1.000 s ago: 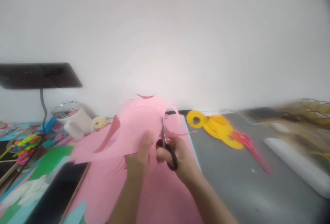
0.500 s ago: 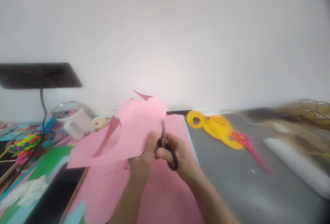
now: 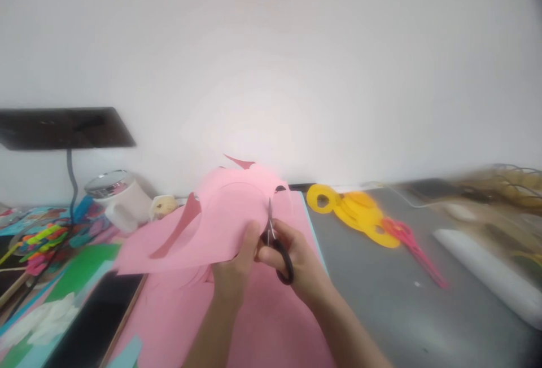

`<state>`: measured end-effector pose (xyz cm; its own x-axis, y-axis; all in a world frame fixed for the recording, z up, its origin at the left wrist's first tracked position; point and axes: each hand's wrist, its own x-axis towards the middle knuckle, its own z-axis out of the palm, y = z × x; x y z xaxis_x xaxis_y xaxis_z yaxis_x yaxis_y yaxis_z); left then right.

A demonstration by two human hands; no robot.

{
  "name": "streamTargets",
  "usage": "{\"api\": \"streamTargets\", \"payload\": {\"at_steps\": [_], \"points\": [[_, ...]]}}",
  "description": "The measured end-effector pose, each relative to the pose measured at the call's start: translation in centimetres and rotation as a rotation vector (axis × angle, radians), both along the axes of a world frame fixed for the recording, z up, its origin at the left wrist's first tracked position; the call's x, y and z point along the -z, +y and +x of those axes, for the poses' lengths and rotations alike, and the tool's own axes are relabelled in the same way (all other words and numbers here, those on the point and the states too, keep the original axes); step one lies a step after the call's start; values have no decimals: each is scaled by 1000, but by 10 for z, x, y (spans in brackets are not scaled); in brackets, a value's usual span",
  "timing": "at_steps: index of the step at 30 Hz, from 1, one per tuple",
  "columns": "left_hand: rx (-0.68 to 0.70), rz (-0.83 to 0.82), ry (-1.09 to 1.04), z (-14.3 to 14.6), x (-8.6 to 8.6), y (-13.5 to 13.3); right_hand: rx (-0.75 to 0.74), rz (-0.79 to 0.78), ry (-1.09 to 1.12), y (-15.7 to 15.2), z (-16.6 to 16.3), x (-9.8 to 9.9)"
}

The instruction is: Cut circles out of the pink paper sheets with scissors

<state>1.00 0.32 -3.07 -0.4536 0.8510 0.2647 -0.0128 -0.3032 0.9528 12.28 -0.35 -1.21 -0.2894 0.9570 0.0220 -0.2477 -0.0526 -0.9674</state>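
From where I stand, most of the left hand's (image 3: 235, 261) fingers are out of sight under the pink sheet (image 3: 228, 218); only the thumb shows on top, so the hand seems to be pinching the paper near its close edge. The right hand (image 3: 298, 258) is curled around the handles of the black-handled scissors (image 3: 284, 263), with part of the loops lost behind its own fingers. The blades point away from that hand at the sheet's right side, and I can't tell how far apart they stand. Both forearms run off the bottom of the view. Well to the left of the left hand, a dark panel (image 3: 63, 128) is cut off by the edge, and far to the right of the right hand, a long white object (image 3: 483, 275) is too blurred to name.

The sheet itself is held up just beyond and to the left of the left hand, above more pink paper (image 3: 275, 323) lying beneath both hands. It is pale pink and bowed, with a thin curved line drawn across its middle. Left of that line a big rounded piece is missing, and a darker pink sliver shows there; another dark pointed tip sticks up at the far edge.

To the right of the right hand, and a little beyond it, lie yellow paper pieces (image 3: 359, 215), with the handles of the pink scissors (image 3: 419, 252) overlapping the nearest. Beyond the left hand, off to the left, a white mug (image 3: 129, 207) leans over.
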Motion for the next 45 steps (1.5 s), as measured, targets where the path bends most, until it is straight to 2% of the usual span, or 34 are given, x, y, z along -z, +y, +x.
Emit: {"api": "streamTargets", "payload": {"at_steps": [8,16,26,30,36,41,45], "points": [[19,-12,-73,5,-7,-2,2,-6,25,-2,0,2],[98,-92,-95,-3,0,1,4,-22,20,0,0,2],[206,82,-65,2,-13,0,0,-16,24,-2,1,7],[233,67,-90,3,-15,-1,5,-26,-7,-2,1,7],[220,67,-149,1,-13,-1,20,-39,-54,-2,1,3],[88,80,-202,1,-9,3,29,-60,-70,-3,-2,0],[112,-104,-218,3,-12,0,11,-83,-63,-4,-5,-4]]}}
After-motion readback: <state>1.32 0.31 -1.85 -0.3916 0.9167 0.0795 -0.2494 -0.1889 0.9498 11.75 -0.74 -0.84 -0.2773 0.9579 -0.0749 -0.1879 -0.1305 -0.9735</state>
